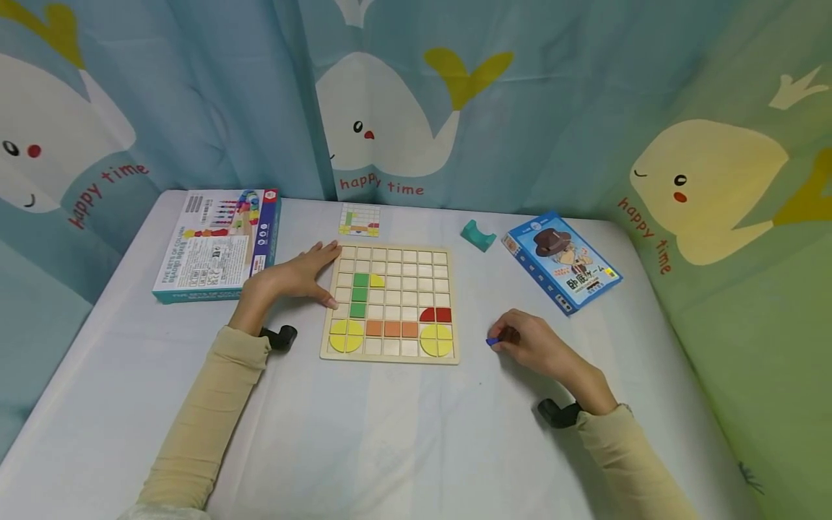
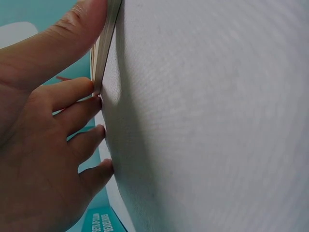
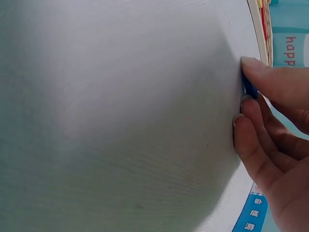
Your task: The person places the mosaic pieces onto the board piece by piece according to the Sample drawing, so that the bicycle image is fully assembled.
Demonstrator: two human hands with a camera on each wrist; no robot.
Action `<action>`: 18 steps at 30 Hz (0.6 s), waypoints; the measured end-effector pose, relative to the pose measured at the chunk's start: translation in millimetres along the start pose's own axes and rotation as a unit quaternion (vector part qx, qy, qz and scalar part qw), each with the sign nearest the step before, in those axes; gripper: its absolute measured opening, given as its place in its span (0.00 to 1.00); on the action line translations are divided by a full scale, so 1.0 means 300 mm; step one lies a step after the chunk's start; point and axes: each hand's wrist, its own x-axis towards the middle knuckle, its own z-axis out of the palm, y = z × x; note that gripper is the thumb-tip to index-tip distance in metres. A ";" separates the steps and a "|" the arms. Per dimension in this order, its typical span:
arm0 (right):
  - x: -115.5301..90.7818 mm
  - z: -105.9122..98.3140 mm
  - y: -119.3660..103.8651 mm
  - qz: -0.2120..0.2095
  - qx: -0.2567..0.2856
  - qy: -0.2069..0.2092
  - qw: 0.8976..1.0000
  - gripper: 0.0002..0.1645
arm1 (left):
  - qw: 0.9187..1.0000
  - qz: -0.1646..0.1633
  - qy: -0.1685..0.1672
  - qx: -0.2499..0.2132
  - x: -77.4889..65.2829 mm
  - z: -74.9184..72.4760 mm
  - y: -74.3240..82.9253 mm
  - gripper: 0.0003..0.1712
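Observation:
A square wooden grid board (image 1: 391, 352) lies on the table. On it are a column of green tiles (image 1: 359, 295), a yellow quarter-round tile (image 1: 377, 281), orange tiles (image 1: 392, 329), red tiles (image 1: 443, 315) and two yellow circles (image 1: 347, 336) made of quarter tiles. My left hand (image 1: 295, 278), fingers spread, rests against the board's left edge; in the left wrist view the thumb (image 2: 72, 29) touches its side. To the right of the board, my right hand (image 1: 529, 343) pinches a small blue tile (image 3: 249, 87) between thumb and fingers, close to the tablecloth. The fingers partly hide the tile's shape.
A small pattern card (image 1: 360, 219) with a coloured grid lies behind the board. A teal curved piece (image 1: 478, 236) and a blue game box (image 1: 564, 260) lie at the back right. Another box (image 1: 217, 245) sits at the back left, behind the left hand. Curtains (image 1: 552, 108) enclose the table.

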 end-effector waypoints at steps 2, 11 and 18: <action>0.001 0.000 -0.003 0.004 0.004 -0.003 1.000 0.08 | 1.000 -0.001 0.000 -0.001 -0.001 -0.001 -0.001 0.64; 0.008 0.012 -0.013 -0.009 0.031 -0.007 0.999 0.09 | 1.000 -0.001 0.000 -0.001 -0.005 -0.003 -0.001 0.64; 0.023 0.017 -0.032 0.008 0.061 -0.006 0.998 0.09 | 1.000 -0.001 -0.002 -0.003 0.000 -0.001 -0.001 0.64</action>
